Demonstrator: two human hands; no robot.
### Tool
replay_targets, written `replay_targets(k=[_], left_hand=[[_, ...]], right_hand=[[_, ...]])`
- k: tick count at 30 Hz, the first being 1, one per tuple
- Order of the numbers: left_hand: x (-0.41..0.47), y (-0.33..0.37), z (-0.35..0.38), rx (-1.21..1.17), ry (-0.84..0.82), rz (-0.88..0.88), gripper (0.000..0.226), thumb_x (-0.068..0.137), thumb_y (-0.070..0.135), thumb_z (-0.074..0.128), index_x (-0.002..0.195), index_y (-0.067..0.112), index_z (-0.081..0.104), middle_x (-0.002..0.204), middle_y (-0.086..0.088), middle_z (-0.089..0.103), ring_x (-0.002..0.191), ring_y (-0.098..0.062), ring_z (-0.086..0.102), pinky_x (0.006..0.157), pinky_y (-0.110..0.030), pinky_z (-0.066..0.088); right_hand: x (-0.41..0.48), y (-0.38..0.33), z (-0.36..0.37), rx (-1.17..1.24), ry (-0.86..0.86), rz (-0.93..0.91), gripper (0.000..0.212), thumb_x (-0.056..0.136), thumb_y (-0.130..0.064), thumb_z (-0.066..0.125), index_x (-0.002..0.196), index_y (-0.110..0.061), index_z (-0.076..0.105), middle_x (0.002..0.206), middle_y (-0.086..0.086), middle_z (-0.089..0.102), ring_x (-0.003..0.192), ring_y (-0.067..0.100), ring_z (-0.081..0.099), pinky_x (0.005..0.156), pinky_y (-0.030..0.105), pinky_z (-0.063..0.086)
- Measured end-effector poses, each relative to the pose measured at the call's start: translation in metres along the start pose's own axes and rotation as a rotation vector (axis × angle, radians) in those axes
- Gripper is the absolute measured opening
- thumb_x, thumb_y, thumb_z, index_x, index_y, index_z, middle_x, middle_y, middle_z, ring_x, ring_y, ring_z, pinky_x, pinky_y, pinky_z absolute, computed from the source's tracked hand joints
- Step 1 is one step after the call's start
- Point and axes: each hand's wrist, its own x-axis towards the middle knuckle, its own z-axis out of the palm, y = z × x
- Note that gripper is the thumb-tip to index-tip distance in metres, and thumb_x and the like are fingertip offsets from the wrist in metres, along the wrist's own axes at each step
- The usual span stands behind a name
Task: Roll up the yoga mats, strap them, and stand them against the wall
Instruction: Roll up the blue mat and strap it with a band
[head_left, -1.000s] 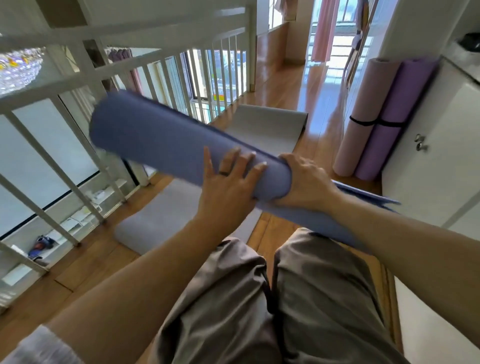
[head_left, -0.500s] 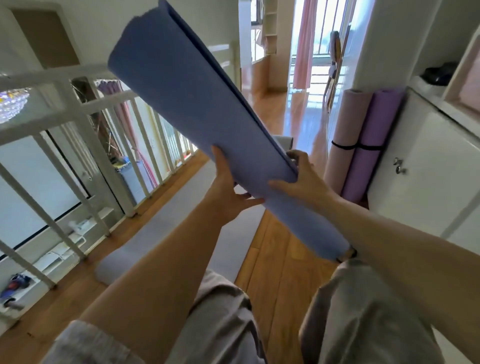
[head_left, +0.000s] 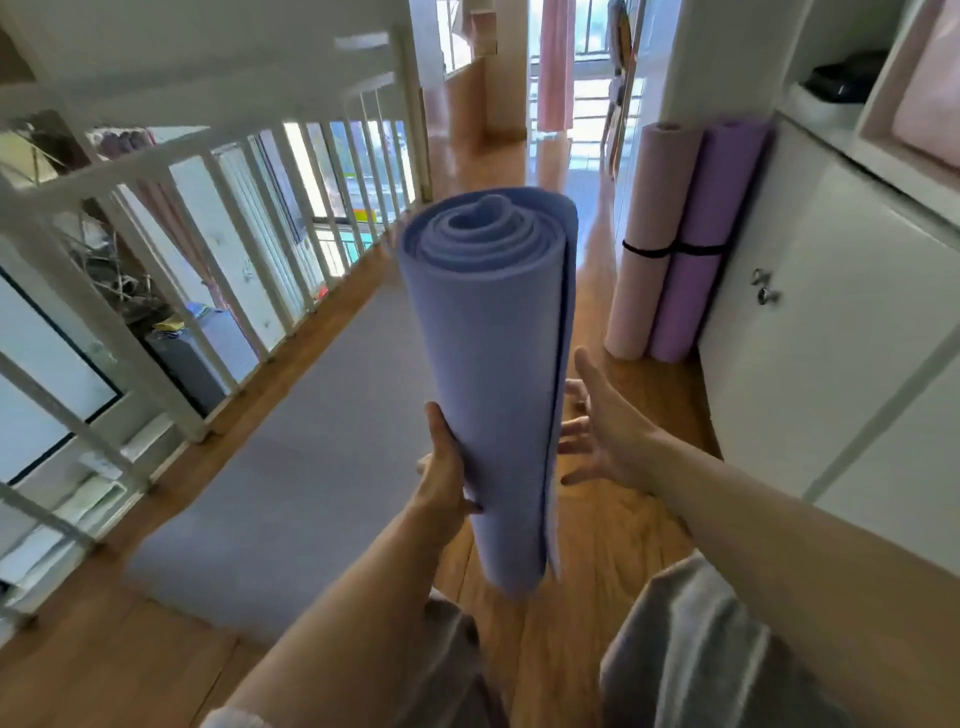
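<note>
The left hand (head_left: 444, 467) has its fingers curled round the low part of a rolled-up blue foam yoga mat (head_left: 493, 353) and holds it upright in the air, with the swirly end on top. The right hand (head_left: 605, 441) is open with its fingers spread, just to the right of the roll, and I cannot tell if it touches. A flat grey yoga mat (head_left: 291, 457) lies on the wooden floor (head_left: 613, 525) to the left by the white railing (head_left: 208, 218). Far on the right, a rolled pink mat (head_left: 647, 244) and a rolled purple mat (head_left: 701, 249) stand side by side against a white cabinet (head_left: 831, 338), with a black strap (head_left: 675, 250) round them.
</note>
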Motion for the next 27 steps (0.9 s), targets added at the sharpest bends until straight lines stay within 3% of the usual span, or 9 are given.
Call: replay_targets(k=[5, 8, 12, 14, 17, 20, 23, 25, 27], left_hand=[[0.019, -0.034, 0.007, 0.060, 0.010, -0.038, 0.150, 0.020, 0.104, 0.034, 0.147, 0.023, 0.032, 0.150, 0.006, 0.031, 0.135, -0.027, 0.032, 0.096, -0.062, 0.039], [0.023, -0.040, 0.016, 0.019, 0.019, -0.061, 0.128, 0.039, 0.101, 0.033, 0.142, 0.026, 0.038, 0.138, 0.007, 0.039, 0.131, -0.023, 0.034, 0.095, -0.056, 0.040], [0.033, -0.043, 0.017, 0.036, -0.013, -0.073, 0.114, 0.051, 0.087, 0.029, 0.146, 0.025, 0.033, 0.150, 0.001, 0.033, 0.139, -0.029, 0.028, 0.099, -0.059, 0.038], [0.035, -0.042, 0.016, 0.072, -0.015, -0.073, 0.106, 0.061, 0.085, 0.029, 0.148, 0.025, 0.032, 0.152, -0.001, 0.031, 0.139, -0.030, 0.029, 0.099, -0.060, 0.039], [0.035, -0.033, 0.014, 0.190, 0.012, 0.042, 0.071, 0.088, 0.069, 0.033, 0.145, 0.028, 0.036, 0.148, -0.004, 0.034, 0.129, -0.028, 0.039, 0.094, -0.052, 0.047], [0.035, -0.010, 0.007, 0.394, 0.100, 0.327, 0.039, 0.099, 0.026, 0.049, 0.136, 0.029, 0.038, 0.125, -0.008, 0.040, 0.106, -0.023, 0.052, 0.092, -0.047, 0.051], [0.022, 0.014, 0.007, 0.545, -0.012, 0.466, 0.053, 0.095, -0.003, 0.044, 0.132, 0.034, 0.035, 0.119, -0.004, 0.044, 0.095, -0.016, 0.057, 0.077, -0.037, 0.057], [0.005, 0.029, 0.007, 0.454, -0.082, 0.363, 0.052, 0.094, -0.006, 0.041, 0.129, 0.032, 0.037, 0.117, 0.000, 0.049, 0.100, -0.016, 0.056, 0.069, -0.033, 0.057], [-0.011, 0.043, 0.003, 0.351, -0.126, 0.235, 0.042, 0.097, 0.000, 0.039, 0.131, 0.023, 0.045, 0.125, -0.002, 0.053, 0.114, -0.022, 0.052, 0.070, -0.036, 0.060]], right_hand=[[0.025, 0.032, -0.019, 0.090, -0.039, 0.146, 0.108, 0.043, -0.094, 0.050, 0.130, -0.029, 0.045, 0.123, 0.021, 0.055, 0.113, 0.040, 0.054, 0.075, 0.055, 0.049], [0.034, 0.039, -0.027, 0.101, -0.043, 0.162, 0.089, 0.060, -0.091, 0.045, 0.128, -0.033, 0.041, 0.123, 0.020, 0.055, 0.114, 0.039, 0.053, 0.081, 0.057, 0.046], [0.039, 0.040, -0.037, 0.094, -0.066, 0.162, 0.068, 0.074, -0.085, 0.037, 0.123, -0.037, 0.036, 0.127, 0.018, 0.053, 0.120, 0.039, 0.049, 0.094, 0.061, 0.039], [0.040, 0.038, -0.039, 0.066, -0.076, 0.168, 0.071, 0.072, -0.087, 0.035, 0.125, -0.040, 0.034, 0.131, 0.017, 0.050, 0.126, 0.040, 0.044, 0.101, 0.063, 0.034], [0.035, 0.030, -0.045, -0.078, 0.014, 0.141, 0.096, 0.066, -0.088, 0.038, 0.141, -0.029, 0.036, 0.140, 0.011, 0.043, 0.132, 0.034, 0.039, 0.104, 0.060, 0.033], [0.028, 0.017, -0.050, -0.184, 0.154, -0.192, 0.070, 0.083, -0.065, 0.056, 0.138, -0.024, 0.042, 0.137, 0.003, 0.048, 0.119, 0.023, 0.049, 0.100, 0.049, 0.044], [0.017, -0.004, -0.046, -0.303, 0.169, -0.540, 0.037, 0.093, -0.015, 0.061, 0.127, -0.024, 0.052, 0.119, 0.002, 0.059, 0.095, 0.021, 0.065, 0.082, 0.038, 0.057], [0.003, -0.022, -0.038, -0.228, 0.097, -0.454, 0.025, 0.098, -0.008, 0.048, 0.115, -0.022, 0.058, 0.106, 0.003, 0.063, 0.089, 0.022, 0.066, 0.078, 0.037, 0.057], [-0.014, -0.043, -0.035, -0.093, -0.001, -0.242, 0.024, 0.098, -0.031, 0.042, 0.111, -0.020, 0.059, 0.101, 0.007, 0.062, 0.090, 0.026, 0.062, 0.078, 0.043, 0.054]])
